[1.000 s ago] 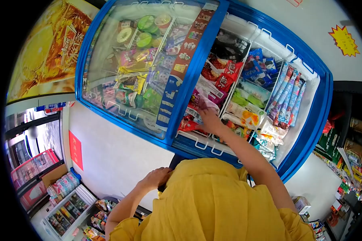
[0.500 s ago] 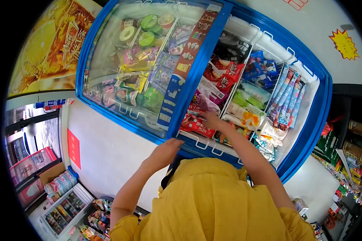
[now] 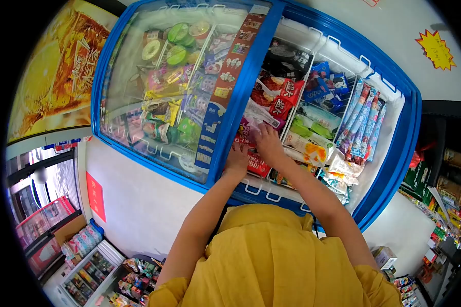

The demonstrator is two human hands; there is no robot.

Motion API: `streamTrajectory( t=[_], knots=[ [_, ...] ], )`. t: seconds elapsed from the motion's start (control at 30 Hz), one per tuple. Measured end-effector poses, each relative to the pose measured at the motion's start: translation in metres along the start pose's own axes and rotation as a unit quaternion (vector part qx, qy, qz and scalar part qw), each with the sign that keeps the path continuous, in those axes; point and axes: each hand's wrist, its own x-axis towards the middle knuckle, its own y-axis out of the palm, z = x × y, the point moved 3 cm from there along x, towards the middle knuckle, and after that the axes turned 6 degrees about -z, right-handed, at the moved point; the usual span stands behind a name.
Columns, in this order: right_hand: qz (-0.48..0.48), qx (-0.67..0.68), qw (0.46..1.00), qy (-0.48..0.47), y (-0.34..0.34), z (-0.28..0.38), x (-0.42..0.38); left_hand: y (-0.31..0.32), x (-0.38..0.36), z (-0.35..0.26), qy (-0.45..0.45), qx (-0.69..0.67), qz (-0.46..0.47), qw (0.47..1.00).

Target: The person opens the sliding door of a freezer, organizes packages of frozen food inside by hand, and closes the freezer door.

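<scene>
Both hands reach into the uncovered side of a blue-rimmed chest freezer point(image 3: 414, 128). My right hand point(image 3: 269, 145) lies over the front of the left column, its fingers stretched onto a purple ice cream packet point(image 3: 245, 130). Close by on the left, my left hand point(image 3: 236, 159) extends its fingers over red ice cream packets point(image 3: 257, 165), beside the edge of the sliding glass lid point(image 3: 225, 120). Some fingertips blend into the wrappers. Neither hand visibly lifts a packet. Behind them lie more red packets point(image 3: 277, 97) and a pale pink-white packet point(image 3: 261, 112).
White wire dividers split the freezer. Green packets point(image 3: 310, 127), blue packets point(image 3: 322, 87) and long patterned blue-red packs point(image 3: 363, 123) fill the right columns. Tubs point(image 3: 179, 33) show under the glass. Shelves of goods point(image 3: 453, 189) stand at right, a drinks poster point(image 3: 56, 66) at left.
My left hand has moved from the freezer's front rim up and in over the red packets. My right hand has shifted slightly farther back, onto the purple packet. The view has tilted slightly.
</scene>
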Motion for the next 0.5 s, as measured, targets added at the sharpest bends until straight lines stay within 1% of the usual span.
streamTrajectory(
  t=[0.07,0.1,0.13,0.17,0.2,0.23,0.3,0.33,0.43,0.5],
  knots=[
    [0.017,0.064,0.997,-0.047,-0.001,0.009,-0.005,0.007,0.001,0.003,-0.023,0.022,-0.013,0.999],
    [0.09,0.095,0.991,-0.016,0.005,0.013,-0.011,0.026,0.003,0.005,-0.041,0.017,-0.035,0.998],
    [0.161,0.126,0.979,0.014,0.012,0.019,-0.018,0.027,0.003,0.005,-0.058,0.012,-0.058,0.997],
    [0.231,0.157,0.959,0.044,0.017,0.022,-0.026,0.031,0.003,0.004,-0.053,0.008,-0.032,0.998],
    [0.22,0.136,0.966,0.024,0.005,0.026,-0.027,0.019,0.002,0.005,-0.049,0.004,-0.007,0.999],
    [0.204,0.125,0.97,0.034,0.006,0.024,-0.032,0.013,0.003,0.004,-0.045,0.0,0.018,0.999],
    [0.173,0.103,0.978,0.055,0.011,0.019,-0.042,0.015,0.006,0.005,-0.044,0.006,0.035,0.998],
    [0.184,0.102,0.976,0.056,0.015,0.015,-0.046,0.016,0.008,0.005,-0.044,0.01,0.044,0.998],
    [0.23,0.101,0.966,0.056,0.022,0.008,-0.05,0.016,0.01,0.007,-0.049,0.019,0.023,0.998],
    [0.279,0.104,0.953,0.055,0.028,0.003,-0.047,0.012,0.01,0.006,-0.032,-0.018,0.042,0.998]
  ],
)
